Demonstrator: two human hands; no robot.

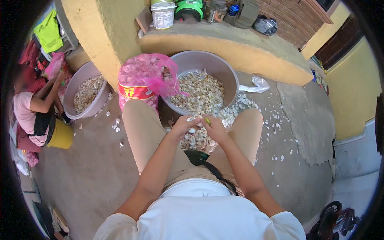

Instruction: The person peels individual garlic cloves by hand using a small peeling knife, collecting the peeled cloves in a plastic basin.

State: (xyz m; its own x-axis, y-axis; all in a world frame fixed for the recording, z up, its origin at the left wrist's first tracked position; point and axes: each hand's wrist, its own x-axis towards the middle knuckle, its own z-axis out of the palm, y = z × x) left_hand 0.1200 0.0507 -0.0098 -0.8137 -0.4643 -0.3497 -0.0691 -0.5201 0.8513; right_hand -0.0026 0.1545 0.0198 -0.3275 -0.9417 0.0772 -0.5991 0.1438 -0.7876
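My left hand (182, 127) is closed around a whitish garlic piece (193, 130), partly hidden by the fingers. Close against it, my right hand (215, 130) grips a small yellow-green handle (207, 121), which looks like that of a small knife; its blade cannot be made out. Both hands meet between my knees, above a heap of garlic skins (200, 143). Just beyond them stands a large greyish tub (232, 70) holding many garlic cloves (200, 90). To its left, a pink mesh bag (138, 72) full of garlic bulbs leans by my left knee.
A co-worker (34, 102) sits at the left on a yellow bucket (61, 135), beside another tub (72, 90) of cloves. Loose skins litter the floor at right. A raised ledge (224, 40) carries a white bucket (163, 16) and bags. A plastic bag (258, 85) lies by the tub.
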